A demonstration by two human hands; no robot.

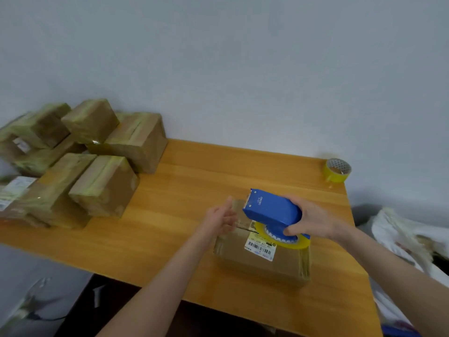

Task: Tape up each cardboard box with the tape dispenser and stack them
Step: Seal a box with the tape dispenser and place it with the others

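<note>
A cardboard box (264, 261) with a white barcode label lies on the wooden table (194, 181), right of centre. My right hand (313, 220) grips the blue tape dispenser (272, 210), whose yellow tape roll sits over the box's top seam. My left hand (222, 217) is at the box's far left corner with straight, blurred fingers; whether it touches the box I cannot tell. A pile of several taped boxes (80, 161) is stacked at the table's left end.
A spare yellow tape roll (337, 170) stands at the far right corner of the table, near the wall. White crumpled bags (408, 239) lie off the table's right edge. The floor shows below the front left edge.
</note>
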